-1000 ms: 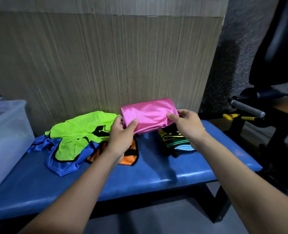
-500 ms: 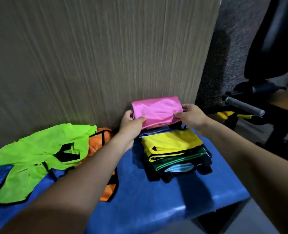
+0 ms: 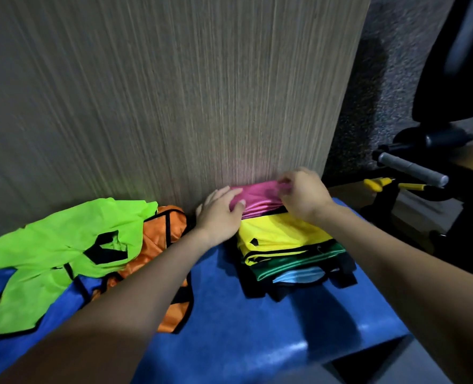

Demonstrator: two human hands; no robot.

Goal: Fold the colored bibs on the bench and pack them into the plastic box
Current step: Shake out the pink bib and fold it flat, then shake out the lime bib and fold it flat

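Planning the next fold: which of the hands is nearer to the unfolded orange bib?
Left. The left hand rests on the folded pink bib, just beside the orange bib; the right hand pinches the pink bib's far end.

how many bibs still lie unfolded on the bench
3: a green bib on top at the left, an orange bib partly under it, and a blue bib beneath both. More may be hidden underneath.
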